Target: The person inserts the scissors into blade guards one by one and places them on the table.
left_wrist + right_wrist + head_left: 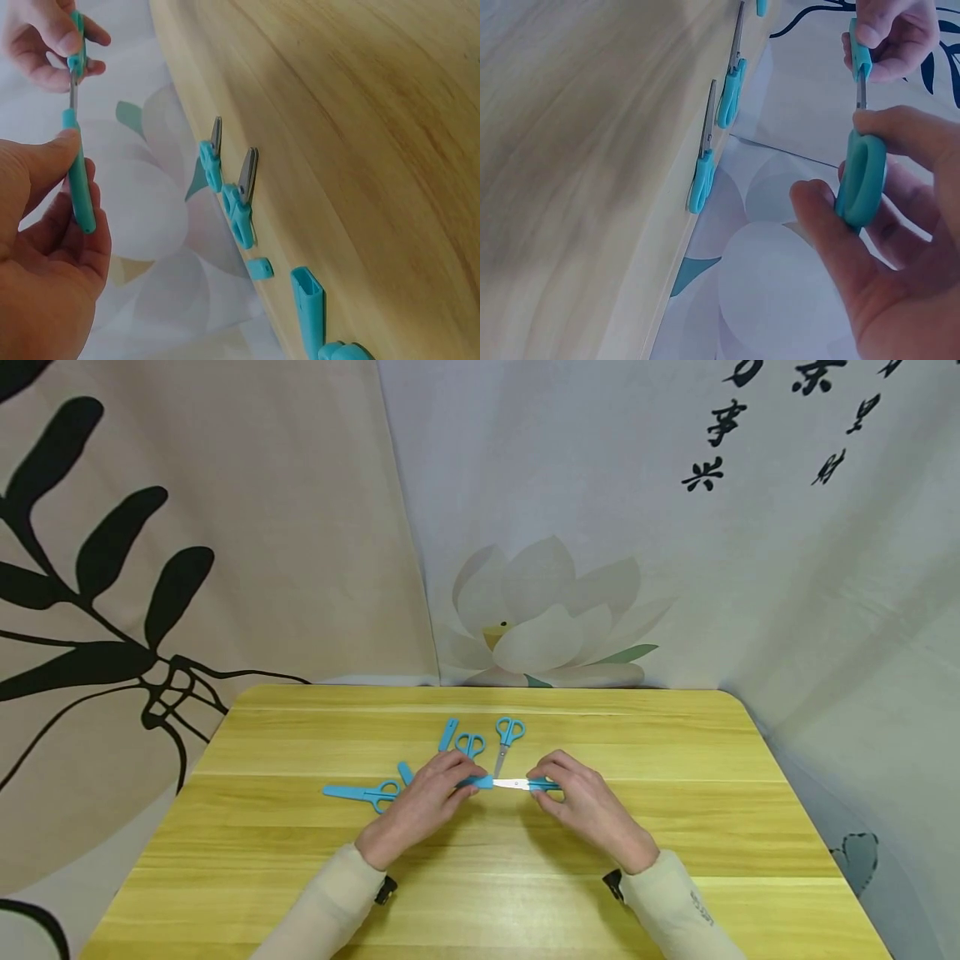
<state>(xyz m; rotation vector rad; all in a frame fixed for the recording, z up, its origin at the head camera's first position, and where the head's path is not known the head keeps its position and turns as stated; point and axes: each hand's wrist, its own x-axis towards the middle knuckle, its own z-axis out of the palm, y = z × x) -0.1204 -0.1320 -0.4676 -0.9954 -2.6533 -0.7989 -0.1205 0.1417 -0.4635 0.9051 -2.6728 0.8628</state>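
My left hand (431,789) pinches a blue blade cover (482,782) between thumb and fingers. With my right hand (588,802) I grip the blue handles (864,180) of a pair of scissors, whose silver blades (512,783) point left. The blade tips sit inside the cover's mouth, while the part nearer the handles is bare. Cover and scissors lie in one line above the table. In the left wrist view the cover (80,187) rests across the curled fingers, with the thumb on top.
On the wooden table (675,735), two uncovered scissors (510,732) (470,743) lie beyond my hands. Two separate blue covers (447,734) (406,772) lie near my left hand. Further left is a covered pair of scissors (348,792). A printed curtain (300,527) hangs behind the table.
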